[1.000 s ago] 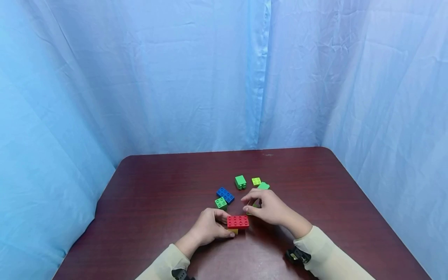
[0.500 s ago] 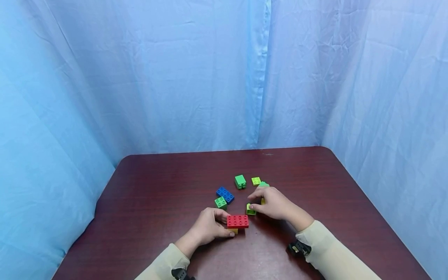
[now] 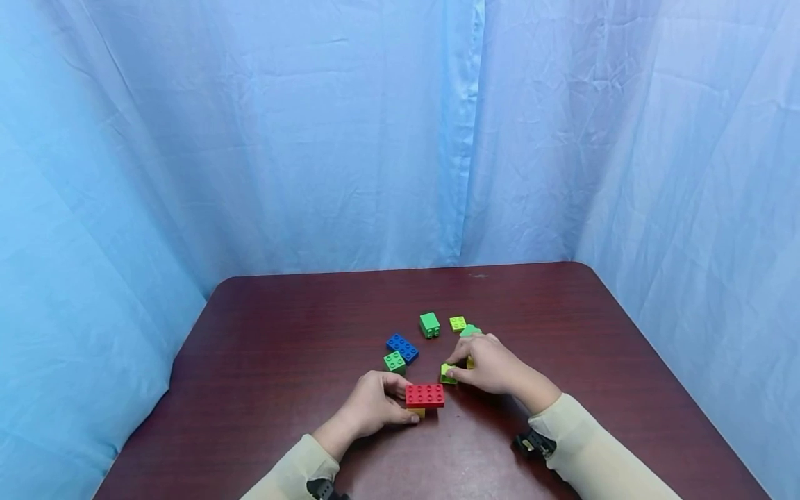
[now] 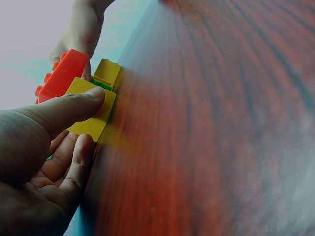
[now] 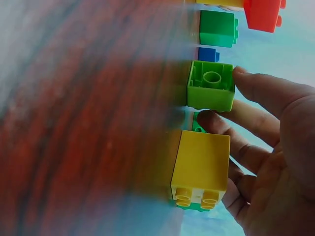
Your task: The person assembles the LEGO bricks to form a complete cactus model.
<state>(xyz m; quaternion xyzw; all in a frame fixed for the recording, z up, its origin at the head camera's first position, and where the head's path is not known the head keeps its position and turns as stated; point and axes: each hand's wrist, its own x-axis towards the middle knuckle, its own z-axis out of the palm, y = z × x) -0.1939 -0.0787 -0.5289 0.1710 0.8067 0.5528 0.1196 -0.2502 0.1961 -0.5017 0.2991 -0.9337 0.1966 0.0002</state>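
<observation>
In the head view, my left hand (image 3: 373,406) grips a yellow brick (image 4: 93,123) with its thumb across one face. A red brick (image 3: 425,396) with two rows of studs sits on that yellow brick and juts out to the right. My right hand (image 3: 490,364) pinches a lime-green brick (image 5: 211,99) between thumb and fingertips. It lies on its side, its hollow underside showing in the right wrist view. Just beside the right fingers is another yellow brick (image 5: 202,157), mostly hidden by that hand in the head view.
Beyond the hands on the dark red table (image 3: 300,333) lie a blue brick (image 3: 402,348), a light green brick (image 3: 394,362), a green brick (image 3: 429,325) and a flat lime-green brick (image 3: 457,324). Another green piece (image 3: 471,330) pokes out behind the right hand. Blue curtains (image 3: 350,139) surround the table.
The right hand shifted slightly to the right, uncovering the lime-green brick, then brought its fingertips down onto it. The left hand and the bricks it holds stayed in place.
</observation>
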